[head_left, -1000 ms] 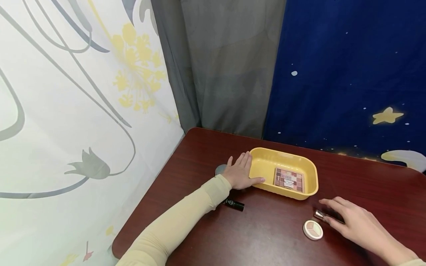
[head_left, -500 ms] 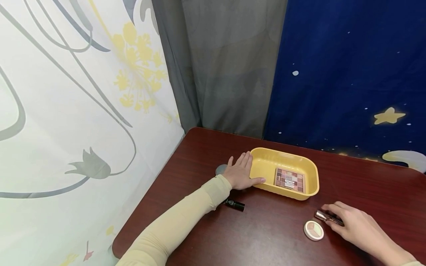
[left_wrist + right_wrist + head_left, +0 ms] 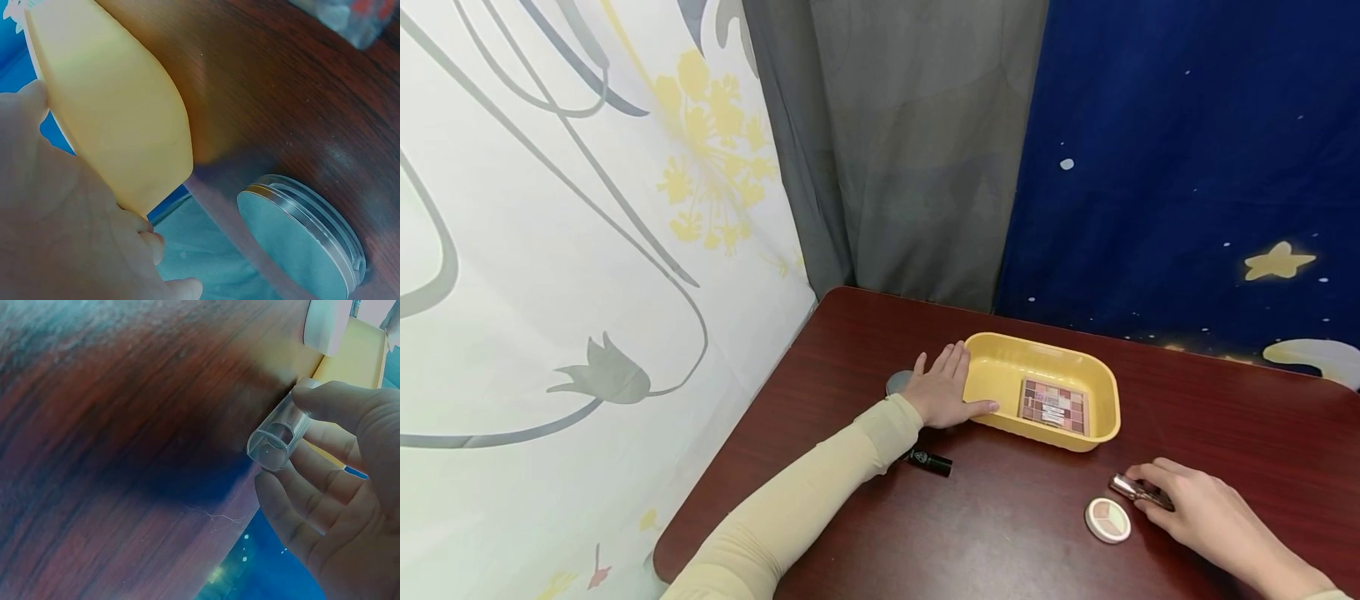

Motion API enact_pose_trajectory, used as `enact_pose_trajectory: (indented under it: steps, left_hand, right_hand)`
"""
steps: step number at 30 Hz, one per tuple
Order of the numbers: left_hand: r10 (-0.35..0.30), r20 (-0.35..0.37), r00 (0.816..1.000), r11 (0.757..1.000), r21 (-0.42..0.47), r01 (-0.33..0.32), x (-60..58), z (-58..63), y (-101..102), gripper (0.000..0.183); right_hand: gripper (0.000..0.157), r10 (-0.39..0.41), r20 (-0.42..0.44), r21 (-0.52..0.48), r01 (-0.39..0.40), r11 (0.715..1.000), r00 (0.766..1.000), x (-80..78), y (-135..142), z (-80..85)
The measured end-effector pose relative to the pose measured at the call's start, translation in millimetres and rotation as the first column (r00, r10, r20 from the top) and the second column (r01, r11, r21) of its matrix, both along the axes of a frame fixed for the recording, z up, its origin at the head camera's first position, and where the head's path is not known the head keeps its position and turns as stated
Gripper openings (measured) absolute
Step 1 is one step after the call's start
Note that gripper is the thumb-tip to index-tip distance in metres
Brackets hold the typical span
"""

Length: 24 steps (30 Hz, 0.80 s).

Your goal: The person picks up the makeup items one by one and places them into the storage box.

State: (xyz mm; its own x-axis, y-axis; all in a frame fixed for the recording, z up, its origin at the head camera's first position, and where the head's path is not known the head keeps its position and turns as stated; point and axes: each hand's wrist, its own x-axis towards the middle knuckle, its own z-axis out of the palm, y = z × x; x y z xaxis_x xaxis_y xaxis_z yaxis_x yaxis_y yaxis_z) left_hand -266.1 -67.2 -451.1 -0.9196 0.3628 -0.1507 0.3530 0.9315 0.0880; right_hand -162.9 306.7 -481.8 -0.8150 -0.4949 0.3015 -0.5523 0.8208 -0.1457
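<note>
My left hand (image 3: 942, 393) lies with straight fingers on the left end of a yellow plastic tray (image 3: 1000, 339), its thumb over the front rim. Inside the tray is an eyeshadow palette (image 3: 1051, 407). On the right, my right hand (image 3: 1202, 512) pinches a slim, shiny lipstick tube (image 3: 1123, 484) between thumb and fingers, close to the tabletop. The right wrist view shows the tube's clear end (image 3: 269, 450) pointing back from the fingers. Beside it sits a round white compact (image 3: 1107, 521) with three cream shades.
A black cosmetic tube (image 3: 931, 462) lies partly under the left sleeve. Behind the left wrist stands a round container (image 3: 300, 240) with a mirror-like lid. A clear package (image 3: 340, 19) shows at the left wrist view's top edge. Curtains hang behind the brown table (image 3: 1000, 533).
My right hand's fingers have closed round the lipstick tube, and the hand has drawn slightly down and right. The left hand and tray stay in place.
</note>
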Motion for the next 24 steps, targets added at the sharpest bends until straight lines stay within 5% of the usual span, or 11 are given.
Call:
enact_pose_trajectory:
  steps: [24]
  left_hand:
    - [-0.003, -0.008, 1.000, 1.000, -0.017, 0.003, -0.5, -2.1, -0.2, 0.112]
  right_hand:
    - [0.038, 0.013, -0.082, -0.037, -0.016, 0.999, 0.997, 0.6, -4.4, 13.5]
